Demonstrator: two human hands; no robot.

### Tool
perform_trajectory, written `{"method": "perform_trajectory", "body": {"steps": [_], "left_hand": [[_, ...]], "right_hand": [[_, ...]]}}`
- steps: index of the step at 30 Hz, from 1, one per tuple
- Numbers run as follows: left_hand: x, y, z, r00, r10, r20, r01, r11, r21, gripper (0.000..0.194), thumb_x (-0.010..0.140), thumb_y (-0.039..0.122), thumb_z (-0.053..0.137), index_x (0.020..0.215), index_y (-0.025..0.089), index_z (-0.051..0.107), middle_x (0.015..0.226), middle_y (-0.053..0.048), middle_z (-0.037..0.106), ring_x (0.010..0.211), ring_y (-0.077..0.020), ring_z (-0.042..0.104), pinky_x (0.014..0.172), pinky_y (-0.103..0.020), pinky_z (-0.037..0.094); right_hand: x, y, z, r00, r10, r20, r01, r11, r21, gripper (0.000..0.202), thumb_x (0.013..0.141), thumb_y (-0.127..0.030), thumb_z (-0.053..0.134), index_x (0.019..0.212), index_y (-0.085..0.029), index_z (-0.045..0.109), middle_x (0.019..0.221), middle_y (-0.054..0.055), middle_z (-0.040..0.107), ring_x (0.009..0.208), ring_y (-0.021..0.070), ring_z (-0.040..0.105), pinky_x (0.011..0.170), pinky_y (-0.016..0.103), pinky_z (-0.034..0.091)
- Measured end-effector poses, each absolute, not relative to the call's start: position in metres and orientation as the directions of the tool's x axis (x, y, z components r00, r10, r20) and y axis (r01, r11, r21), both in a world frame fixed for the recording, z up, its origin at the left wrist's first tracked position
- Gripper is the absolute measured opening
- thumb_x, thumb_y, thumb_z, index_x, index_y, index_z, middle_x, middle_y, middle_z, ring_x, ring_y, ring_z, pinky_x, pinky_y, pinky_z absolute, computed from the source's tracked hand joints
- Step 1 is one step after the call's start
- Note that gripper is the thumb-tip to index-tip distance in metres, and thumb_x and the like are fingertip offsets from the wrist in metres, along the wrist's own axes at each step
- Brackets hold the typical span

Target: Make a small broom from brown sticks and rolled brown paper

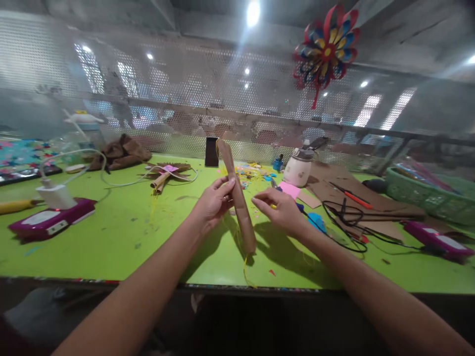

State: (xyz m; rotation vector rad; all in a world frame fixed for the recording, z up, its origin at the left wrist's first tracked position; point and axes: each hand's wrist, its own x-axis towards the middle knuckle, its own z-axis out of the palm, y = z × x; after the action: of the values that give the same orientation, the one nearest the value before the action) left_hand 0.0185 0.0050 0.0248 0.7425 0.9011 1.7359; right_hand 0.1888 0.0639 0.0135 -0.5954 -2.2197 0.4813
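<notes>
Pinching folded brown paper (243, 212) between left hand's (216, 200) thumb and fingers, near middle of worktop's (111, 252) front edge; long axis leaning up-left, away from edge. Holding right hand (278, 207) just rightward, apart, fingertips bunched; cannot tell whether on anything.

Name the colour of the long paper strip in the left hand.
The paper strip is brown; head view.

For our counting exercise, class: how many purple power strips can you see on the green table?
2. One purple power strip is at the left, beneath a white charger; the other is at the far right, near the green basket. Any covered ones wouldn't show.
</notes>
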Motion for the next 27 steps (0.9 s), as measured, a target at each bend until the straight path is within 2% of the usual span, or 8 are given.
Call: {"method": "perform_trajectory", "body": {"steps": [5,9,16,19,23,27], "left_hand": [[0.022,-0.001,0.027,-0.268,0.957,0.115,-0.464,-0.233,0.855,0.024,0.073,0.023,0.071,0.092,0.018,0.058,0.074,0.001,0.062,0.065,-0.0104,0.057,0.062,-0.023,0.048],[0.023,-0.003,0.027,-0.238,0.961,0.140,-0.443,-0.235,0.865,0.027,0.075,0.028,0.070,0.095,0.020,0.055,0.082,-0.002,0.065,0.074,-0.0137,0.061,0.069,-0.028,0.051],[0.027,-0.008,0.030,-0.230,0.963,0.139,-0.499,-0.239,0.833,0.025,0.077,0.021,0.067,0.096,0.021,0.051,0.081,-0.001,0.064,0.072,-0.0118,0.060,0.068,-0.028,0.052],[0.028,-0.009,0.031,-0.257,0.955,0.146,-0.518,-0.264,0.814,0.024,0.077,0.019,0.067,0.094,0.021,0.051,0.081,0.000,0.063,0.072,-0.0109,0.061,0.070,-0.027,0.052],[0.028,-0.010,0.031,-0.294,0.945,0.142,-0.505,-0.280,0.817,0.024,0.076,0.018,0.067,0.093,0.019,0.050,0.083,-0.003,0.065,0.077,-0.0144,0.064,0.072,-0.029,0.053],[0.030,-0.011,0.030,-0.282,0.945,0.166,-0.473,-0.287,0.833,0.023,0.078,0.019,0.065,0.094,0.018,0.050,0.090,-0.007,0.068,0.083,-0.0181,0.066,0.074,-0.032,0.053]], "right_hand": [[0.182,0.046,0.009,-0.620,0.637,0.458,0.238,0.709,-0.664,0.026,0.084,-0.036,0.058,0.095,-0.013,0.062,0.082,0.008,0.066,0.073,0.0169,0.060,0.068,0.030,0.047],[0.179,0.037,0.009,-0.650,0.657,0.382,0.236,0.652,-0.720,0.024,0.081,-0.031,0.060,0.096,-0.013,0.061,0.079,0.006,0.067,0.070,0.0169,0.060,0.063,0.028,0.046],[0.180,0.035,0.003,-0.635,0.671,0.384,0.269,0.657,-0.704,0.019,0.085,-0.029,0.052,0.091,-0.014,0.062,0.069,0.002,0.062,0.062,0.0148,0.055,0.056,0.026,0.040],[0.179,0.036,0.002,-0.637,0.659,0.400,0.251,0.667,-0.701,0.020,0.086,-0.028,0.050,0.096,-0.014,0.060,0.069,0.002,0.060,0.061,0.0145,0.054,0.056,0.025,0.039],[0.177,0.037,0.003,-0.622,0.662,0.418,0.254,0.676,-0.692,0.025,0.085,-0.026,0.050,0.105,-0.013,0.058,0.072,0.002,0.061,0.062,0.0143,0.053,0.056,0.025,0.040],[0.177,0.038,0.003,-0.618,0.650,0.442,0.261,0.700,-0.664,0.032,0.084,-0.034,0.054,0.108,-0.013,0.057,0.074,0.003,0.062,0.062,0.0151,0.052,0.056,0.025,0.040]]}}
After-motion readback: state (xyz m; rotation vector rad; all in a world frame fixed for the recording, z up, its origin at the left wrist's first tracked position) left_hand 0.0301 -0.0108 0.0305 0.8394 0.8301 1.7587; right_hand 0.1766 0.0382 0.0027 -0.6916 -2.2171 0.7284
